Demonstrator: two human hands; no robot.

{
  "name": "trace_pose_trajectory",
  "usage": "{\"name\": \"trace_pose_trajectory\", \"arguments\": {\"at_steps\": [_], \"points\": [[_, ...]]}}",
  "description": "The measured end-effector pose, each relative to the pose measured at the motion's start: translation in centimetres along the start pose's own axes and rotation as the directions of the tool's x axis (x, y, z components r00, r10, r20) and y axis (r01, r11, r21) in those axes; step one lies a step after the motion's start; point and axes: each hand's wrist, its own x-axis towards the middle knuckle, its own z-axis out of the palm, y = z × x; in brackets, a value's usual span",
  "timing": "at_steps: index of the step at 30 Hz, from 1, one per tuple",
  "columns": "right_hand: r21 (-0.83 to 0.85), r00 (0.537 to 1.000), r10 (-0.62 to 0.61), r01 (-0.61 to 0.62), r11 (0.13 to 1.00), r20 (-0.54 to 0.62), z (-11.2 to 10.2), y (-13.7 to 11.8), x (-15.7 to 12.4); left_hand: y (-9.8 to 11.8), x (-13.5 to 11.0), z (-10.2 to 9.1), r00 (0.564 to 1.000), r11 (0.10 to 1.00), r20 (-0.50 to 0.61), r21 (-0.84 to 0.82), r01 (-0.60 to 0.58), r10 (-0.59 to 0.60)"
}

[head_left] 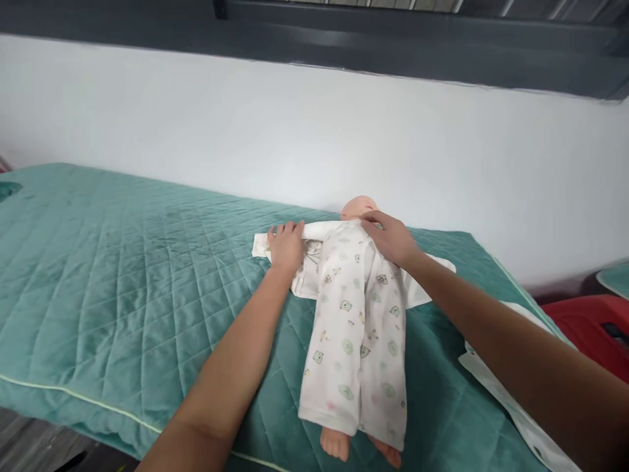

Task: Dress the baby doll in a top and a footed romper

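Observation:
A baby doll (pixel 336 443) lies on its back on a green quilted bed, with its head (pixel 356 206) by the wall and bare feet at the near end. It is covered by white clothing (pixel 346 328) printed with small green and brown animals. My left hand (pixel 287 246) is closed over the white sleeve (pixel 318 230) stretched out to the left. At the neck, my right hand (pixel 390 237) holds the upper edge of the clothing, its fingertips partly hidden. A second sleeve (pixel 442 262) spreads out beyond my right wrist.
The green quilted cover (pixel 147 295) stretches far to the left. A white wall (pixel 246 131) stands behind it. White cloth or plastic with snaps (pixel 511 400) lies under my right forearm. A red object (pixel 584 321) is at the right.

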Motion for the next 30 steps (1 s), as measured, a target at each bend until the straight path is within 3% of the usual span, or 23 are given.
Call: {"name": "trace_pose_trajectory", "arguments": {"at_steps": [4, 7, 9, 12, 16, 20, 24, 26, 27, 30], "points": [[0.022, 0.977, 0.147, -0.146, 0.989, -0.155, 0.6, 4.7, -2.1, -0.3, 0.2, 0.1, 0.998, 0.998, -0.019, 0.007, 0.06, -0.06], [-0.152, 0.98, 0.081, -0.109, 0.982, -0.181, 1.8, 7.4, -3.0, -0.7, 0.3, -0.1, 0.994, 0.994, -0.023, 0.021, 0.107, -0.107], [-0.259, 0.983, 0.038, -0.085, 0.962, -0.182, 2.5, 8.3, -3.5, -0.9, 0.3, -0.2, 0.993, 0.992, -0.005, 0.033, 0.121, -0.12], [-0.298, 0.968, 0.075, -0.146, 0.943, -0.238, 3.1, 8.7, -4.0, -1.0, 0.2, -0.3, 0.994, 0.993, 0.021, 0.045, 0.107, -0.108], [-0.207, 0.917, 0.216, -0.295, 0.933, -0.336, 2.4, 9.6, -4.4, -1.3, -0.1, -0.2, 0.993, 0.994, 0.052, 0.012, 0.107, -0.108], [-0.106, 0.864, 0.393, -0.443, 0.89, -0.314, 1.5, 10.5, -4.6, -0.7, -0.7, -1.3, 0.997, 0.988, -0.005, -0.134, 0.077, -0.078], [-0.067, 0.851, 0.435, -0.473, 0.879, -0.295, 1.4, 10.0, -4.8, 3.5, -1.0, -3.9, 0.993, 0.937, -0.107, -0.339, -0.086, 0.053], [-0.052, 0.843, 0.45, -0.484, 0.873, -0.296, 1.5, 9.8, -4.9, 6.8, -0.4, -5.2, 0.975, 0.889, -0.024, -0.405, -0.213, 0.222], [-0.043, 0.841, 0.453, -0.486, 0.873, -0.294, 1.6, 9.7, -4.8, 8.6, 0.0, -5.7, 0.945, 0.866, 0.042, -0.416, -0.278, 0.323], [-0.021, 0.841, 0.457, -0.483, 0.875, -0.29, 1.6, 9.9, -4.7, 14.0, 1.8, -6.3, 0.855, 0.872, 0.216, -0.253, -0.419, 0.473]]}}
